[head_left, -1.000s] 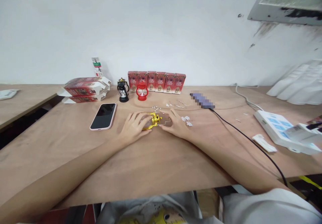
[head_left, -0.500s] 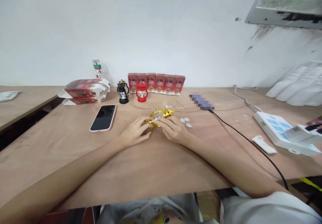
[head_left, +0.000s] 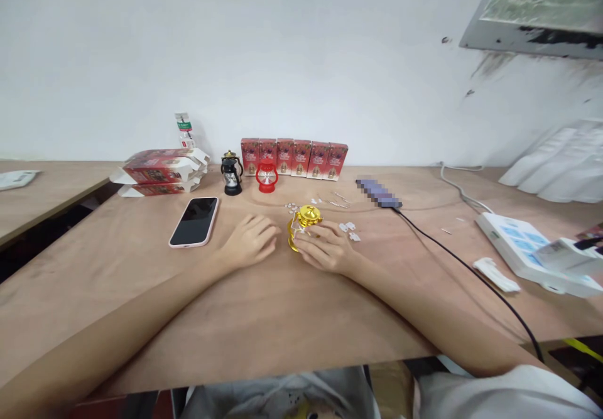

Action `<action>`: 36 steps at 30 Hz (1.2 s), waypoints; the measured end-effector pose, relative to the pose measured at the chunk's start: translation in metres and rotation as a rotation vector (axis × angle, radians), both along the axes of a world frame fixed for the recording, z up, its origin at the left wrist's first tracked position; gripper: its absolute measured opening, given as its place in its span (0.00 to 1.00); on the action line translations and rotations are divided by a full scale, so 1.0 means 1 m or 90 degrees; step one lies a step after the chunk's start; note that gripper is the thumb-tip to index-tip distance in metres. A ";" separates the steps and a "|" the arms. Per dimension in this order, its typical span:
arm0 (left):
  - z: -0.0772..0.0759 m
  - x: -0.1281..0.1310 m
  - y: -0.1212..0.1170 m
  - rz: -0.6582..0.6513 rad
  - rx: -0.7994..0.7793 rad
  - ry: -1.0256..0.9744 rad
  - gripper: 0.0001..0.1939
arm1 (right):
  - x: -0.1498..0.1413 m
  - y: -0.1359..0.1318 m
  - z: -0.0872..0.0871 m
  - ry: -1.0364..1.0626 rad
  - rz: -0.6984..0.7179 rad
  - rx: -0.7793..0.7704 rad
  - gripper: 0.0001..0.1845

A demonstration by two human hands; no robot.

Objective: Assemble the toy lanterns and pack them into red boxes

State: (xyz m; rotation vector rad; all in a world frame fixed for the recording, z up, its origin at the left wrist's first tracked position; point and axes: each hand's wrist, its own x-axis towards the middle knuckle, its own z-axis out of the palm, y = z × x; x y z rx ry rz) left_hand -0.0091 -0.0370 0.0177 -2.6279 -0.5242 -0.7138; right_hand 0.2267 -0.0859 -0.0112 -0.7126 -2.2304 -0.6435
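Note:
My right hand (head_left: 330,248) is closed round the side of a small gold lantern (head_left: 309,216). The lantern is tilted, with its gold top facing up and a clear middle partly covered by my fingers. To its left, my left hand (head_left: 252,242) rests by the table top with loosely bent fingers and nothing visible in them. A gap separates it from the lantern. Beside my right hand lie several small white plastic pieces (head_left: 355,237). Small round silvery pieces (head_left: 292,206) lie just behind the lantern.
A phone (head_left: 194,221) lies left of my hands. Black lanterns (head_left: 232,177), a red lantern (head_left: 266,177) and a row of red boxes (head_left: 301,157) stand behind. Folded cartons (head_left: 157,166) are at the back left. On the right are a cable (head_left: 464,257) and a power strip (head_left: 513,237).
My left hand has let go of the gold lantern and drawn back left. The lantern has turned in my right hand from lying sideways to standing more upright.

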 end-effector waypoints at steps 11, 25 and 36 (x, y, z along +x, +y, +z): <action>0.075 -0.106 0.074 0.458 0.032 -0.336 0.34 | -0.008 -0.009 -0.002 -0.042 0.028 0.116 0.07; 0.061 -0.152 0.087 0.500 -0.024 -0.269 0.40 | -0.010 -0.011 -0.002 -0.076 0.069 0.112 0.11; 0.096 -0.101 0.041 0.552 -0.042 -0.243 0.31 | -0.013 -0.011 0.000 -0.051 0.114 0.116 0.13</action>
